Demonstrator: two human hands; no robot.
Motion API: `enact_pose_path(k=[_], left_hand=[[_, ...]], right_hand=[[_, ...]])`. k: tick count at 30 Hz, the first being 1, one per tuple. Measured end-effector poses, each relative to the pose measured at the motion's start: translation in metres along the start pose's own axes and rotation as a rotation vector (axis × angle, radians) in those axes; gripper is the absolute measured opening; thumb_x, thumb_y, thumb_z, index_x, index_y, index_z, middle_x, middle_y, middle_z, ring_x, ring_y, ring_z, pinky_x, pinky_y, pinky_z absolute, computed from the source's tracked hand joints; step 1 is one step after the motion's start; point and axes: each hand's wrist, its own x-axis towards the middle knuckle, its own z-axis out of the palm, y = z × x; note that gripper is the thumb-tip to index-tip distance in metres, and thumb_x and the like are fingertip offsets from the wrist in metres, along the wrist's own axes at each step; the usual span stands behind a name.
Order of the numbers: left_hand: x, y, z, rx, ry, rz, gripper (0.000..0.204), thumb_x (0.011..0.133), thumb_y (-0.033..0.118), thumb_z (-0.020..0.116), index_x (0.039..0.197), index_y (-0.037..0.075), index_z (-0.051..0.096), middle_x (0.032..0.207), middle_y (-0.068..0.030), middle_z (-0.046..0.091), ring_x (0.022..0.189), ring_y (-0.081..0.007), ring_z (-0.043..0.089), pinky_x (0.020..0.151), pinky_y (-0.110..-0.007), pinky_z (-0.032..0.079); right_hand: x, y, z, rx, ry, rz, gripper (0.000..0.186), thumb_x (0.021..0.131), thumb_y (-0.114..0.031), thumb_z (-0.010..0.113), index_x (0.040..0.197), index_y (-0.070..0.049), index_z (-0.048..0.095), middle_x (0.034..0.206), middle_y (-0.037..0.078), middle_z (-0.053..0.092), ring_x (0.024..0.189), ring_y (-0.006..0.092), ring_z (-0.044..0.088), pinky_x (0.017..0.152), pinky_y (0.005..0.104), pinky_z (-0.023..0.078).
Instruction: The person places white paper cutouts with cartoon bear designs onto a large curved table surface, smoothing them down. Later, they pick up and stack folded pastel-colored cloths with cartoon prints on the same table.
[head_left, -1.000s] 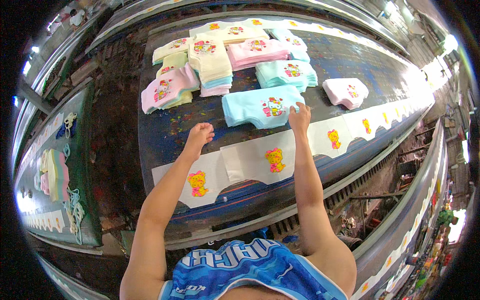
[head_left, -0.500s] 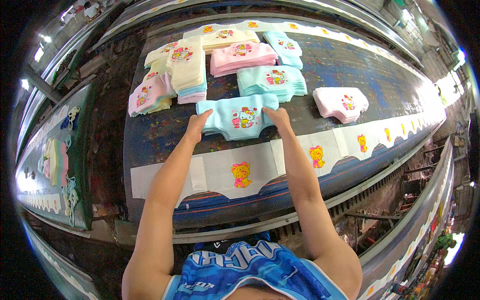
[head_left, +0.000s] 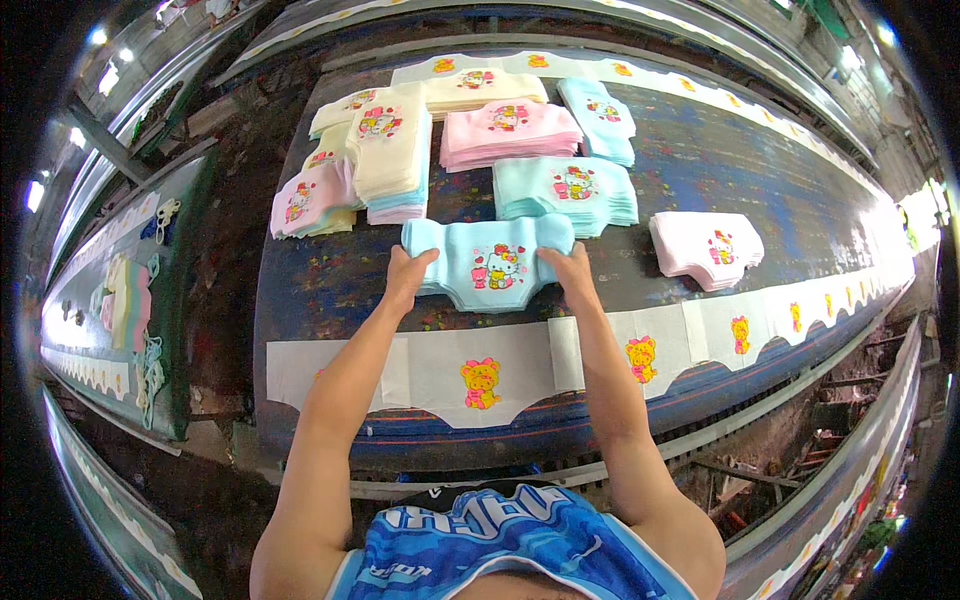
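Observation:
A stack of light blue cut fabric panels (head_left: 490, 275), printed with a cartoon cat and small hearts, is between my hands on the dark table. My left hand (head_left: 408, 275) is closed on its left end, thumb on top. At the opposite end, my right hand (head_left: 568, 272) grips it the same way. The fingers under the cloth are hidden. Just beyond lies a larger light blue stack (head_left: 570, 195), with a pink stack (head_left: 510, 135) behind it. Cream panels (head_left: 385, 140) are piled at the far left, beside a pale pink stack (head_left: 300, 205).
A pale pink stack (head_left: 706, 250) sits apart on the right. White printed strips (head_left: 520, 365) with yellow bears run along the near edge of the dark table (head_left: 330, 300); another strip follows the far edge. A side table (head_left: 110, 300) at left holds coloured panels and tied cords.
The view has shifted, so the table and stacks appear lower and slightly to the right. Both hands keep hold of the light blue stack.

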Motion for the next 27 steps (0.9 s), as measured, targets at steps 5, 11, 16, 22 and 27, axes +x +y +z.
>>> enact_pose_path(k=[5, 11, 16, 22, 27], left_hand=[[-0.008, 0.026, -0.002, -0.196, 0.006, -0.024, 0.058, 0.078, 0.023, 0.078, 0.119, -0.006, 0.048, 0.110, -0.0181, 0.062, 0.099, -0.0267, 0.064, 0.085, -0.039, 0.051], [-0.001, 0.054, -0.003, -0.424, -0.119, -0.067, 0.044, 0.079, 0.018, 0.076, 0.115, -0.001, 0.058, 0.100, -0.0118, 0.067, 0.082, -0.0241, 0.068, 0.076, -0.039, 0.054], [0.019, 0.030, 0.028, -0.439, -0.238, -0.252, 0.034, 0.084, 0.019, 0.076, 0.108, -0.003, 0.067, 0.098, -0.0093, 0.070, 0.085, -0.0209, 0.068, 0.077, -0.037, 0.053], [0.007, -0.009, 0.090, 0.595, 0.146, 0.353, 0.054, 0.078, 0.027, 0.079, 0.108, -0.011, 0.055, 0.103, -0.0276, 0.067, 0.093, -0.0401, 0.068, 0.085, -0.048, 0.051], [0.007, 0.006, 0.096, 0.419, 0.021, 0.112, 0.064, 0.076, 0.029, 0.081, 0.111, -0.011, 0.046, 0.109, -0.0323, 0.064, 0.103, -0.0460, 0.065, 0.086, -0.048, 0.053]], right_hand=[[-0.005, -0.027, -0.002, 0.247, -0.106, -0.044, 0.051, 0.079, -0.014, 0.078, 0.122, 0.002, 0.056, 0.111, 0.011, 0.066, 0.098, 0.0209, 0.065, 0.087, 0.0347, 0.051], [-0.010, -0.098, -0.021, 0.377, -0.161, -0.199, 0.052, 0.081, -0.013, 0.076, 0.127, 0.000, 0.056, 0.110, 0.010, 0.067, 0.100, 0.0197, 0.064, 0.088, 0.0340, 0.051], [-0.004, -0.134, -0.021, 0.147, -0.067, -0.228, 0.052, 0.078, -0.018, 0.079, 0.119, 0.004, 0.055, 0.103, 0.015, 0.069, 0.087, 0.0218, 0.069, 0.074, 0.0355, 0.055], [-0.012, -0.141, -0.013, -0.171, -0.060, -0.441, 0.067, 0.072, -0.023, 0.081, 0.123, 0.009, 0.053, 0.102, 0.025, 0.070, 0.091, 0.0305, 0.071, 0.079, 0.0383, 0.056], [-0.016, -0.136, -0.012, -0.222, 0.047, -0.496, 0.059, 0.073, -0.017, 0.078, 0.122, 0.007, 0.059, 0.103, 0.022, 0.071, 0.094, 0.0308, 0.071, 0.083, 0.0384, 0.054]])
